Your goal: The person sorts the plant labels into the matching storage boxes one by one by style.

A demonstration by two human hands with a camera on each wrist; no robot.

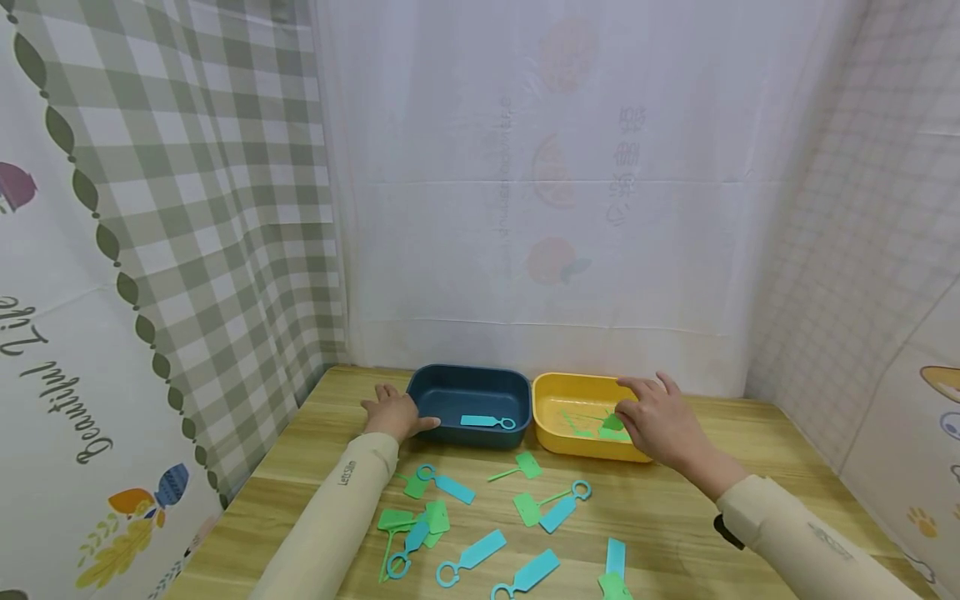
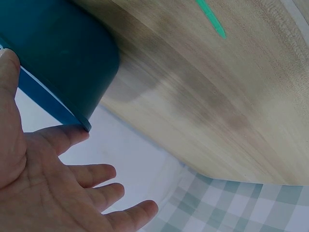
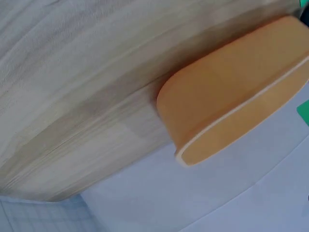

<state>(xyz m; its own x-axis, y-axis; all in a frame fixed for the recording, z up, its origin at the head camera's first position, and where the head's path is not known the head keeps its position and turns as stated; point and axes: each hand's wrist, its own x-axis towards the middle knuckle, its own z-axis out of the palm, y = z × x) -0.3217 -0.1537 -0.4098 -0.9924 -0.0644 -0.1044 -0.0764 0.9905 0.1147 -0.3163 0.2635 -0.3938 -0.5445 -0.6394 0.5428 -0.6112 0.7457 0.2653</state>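
My left hand is at the left end of a dark blue box, its thumb and forefinger touching the rim and its other fingers spread. One light blue tag with a ring end lies inside. My right hand hovers at the right end of a yellow box, thumb and forefinger apart. Just beside the thumb is a green tag; in the right wrist view a green piece shows above the box's rim. More green tags lie in the yellow box. The right wrist view does not show the hand.
On the wooden table in front of the boxes lie several blue ring-ended tags and several green flag-shaped tags, some overlapping. A white curtain hangs behind; a checked cloth hangs at the left.
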